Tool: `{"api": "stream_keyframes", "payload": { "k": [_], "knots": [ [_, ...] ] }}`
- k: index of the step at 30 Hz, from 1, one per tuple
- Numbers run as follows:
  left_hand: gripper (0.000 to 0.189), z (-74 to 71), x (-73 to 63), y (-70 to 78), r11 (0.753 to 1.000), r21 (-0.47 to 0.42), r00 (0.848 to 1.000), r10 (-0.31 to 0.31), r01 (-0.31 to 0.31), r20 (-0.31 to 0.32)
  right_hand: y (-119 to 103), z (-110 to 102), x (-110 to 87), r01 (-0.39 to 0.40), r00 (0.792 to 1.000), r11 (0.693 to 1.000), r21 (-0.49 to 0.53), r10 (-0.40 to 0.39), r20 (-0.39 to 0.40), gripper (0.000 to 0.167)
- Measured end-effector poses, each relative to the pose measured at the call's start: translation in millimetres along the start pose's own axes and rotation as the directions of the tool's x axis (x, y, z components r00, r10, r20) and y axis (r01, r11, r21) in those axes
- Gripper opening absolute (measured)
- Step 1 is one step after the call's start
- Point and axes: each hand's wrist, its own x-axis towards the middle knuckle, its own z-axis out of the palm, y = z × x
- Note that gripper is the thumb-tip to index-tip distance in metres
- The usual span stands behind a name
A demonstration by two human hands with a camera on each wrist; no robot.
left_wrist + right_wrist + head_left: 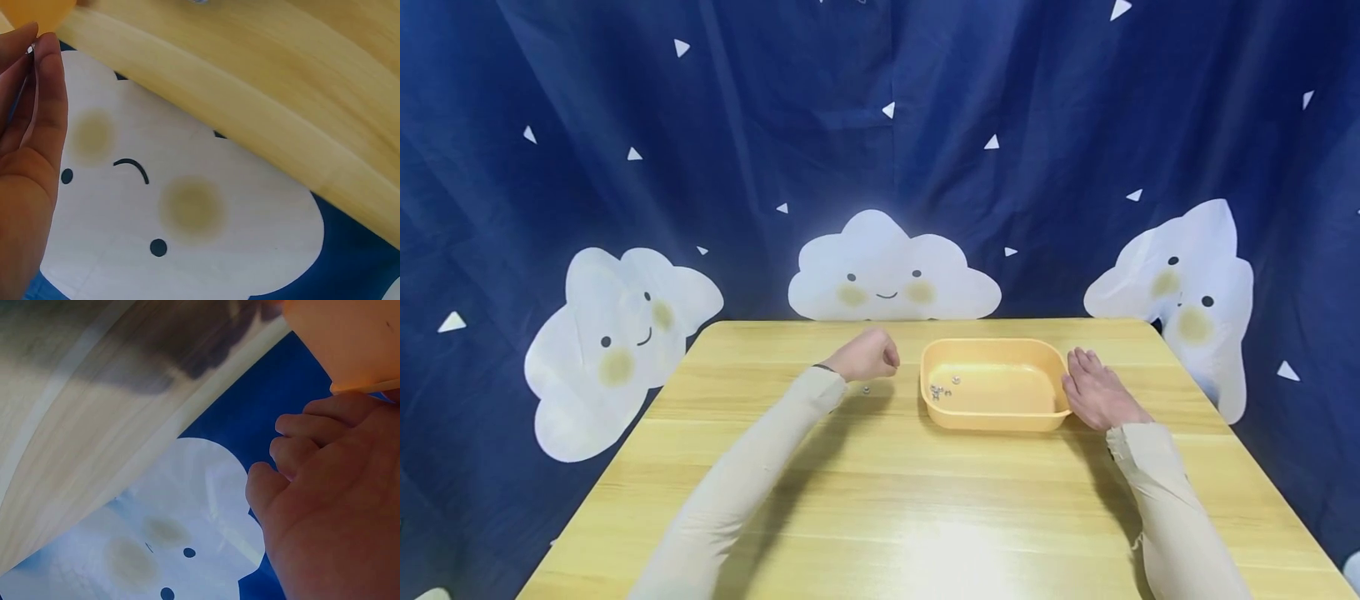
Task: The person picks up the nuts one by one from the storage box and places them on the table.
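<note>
My left hand (867, 356) is over the table, left of a yellow plastic basin (992, 422). Its thumb and forefinger pinch a small silvery metal piece (30, 49), mostly hidden between the fingertips. Another small silvery piece (867, 390) lies on the table just below this hand. Several similar small pieces (936, 392) are in the basin, mostly gathered at its left end. My right hand (1099, 390) rests against the basin's right end, its fingers extended along the outside. In the right wrist view the basin's wall (350, 344) shows beyond the fingers.
The pale wooden table (880, 492) has its far edge just behind the basin. A dark blue curtain (850, 125) with white clouds and small triangles hangs behind and at both sides.
</note>
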Motion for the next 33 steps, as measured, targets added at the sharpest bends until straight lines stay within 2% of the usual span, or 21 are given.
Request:
{"api": "stream_keyframes", "payload": {
  "k": [8, 16, 21, 27, 33],
  "knots": [
    [0.015, 6.1, -1.6, -17.4, 1.000, -0.023, 1.000, 0.011, -0.012, -0.023, -2.4, -1.3, 1.9, -0.001, 1.000, 1.000, 0.011, 0.001, 0.000, 0.056],
    [0.013, 12.0, -8.5, -28.6, 0.999, -0.043, 0.999, -0.034, 0.033, -0.040, -1.5, -0.7, 3.1, -0.003, 1.000, 1.000, 0.015, 0.002, 0.005, 0.055],
    [0.012, 18.0, -11.4, -39.1, 1.000, -0.014, 0.998, -0.013, 0.012, -0.065, -2.4, 0.2, 3.2, -0.006, 1.000, 1.000, 0.024, 0.006, 0.006, 0.056],
    [0.010, 26.6, -10.7, -49.3, 1.000, 0.017, 0.998, -0.024, 0.025, -0.056, -3.2, 0.6, 2.9, -0.004, 1.000, 1.000, 0.023, 0.004, -0.001, 0.055],
    [0.007, 33.1, -11.2, -53.6, 0.996, 0.031, 0.996, -0.085, 0.085, -0.019, -3.0, 0.6, 2.5, 0.003, 1.000, 1.000, 0.026, -0.003, -0.003, 0.055]
  ]
}}
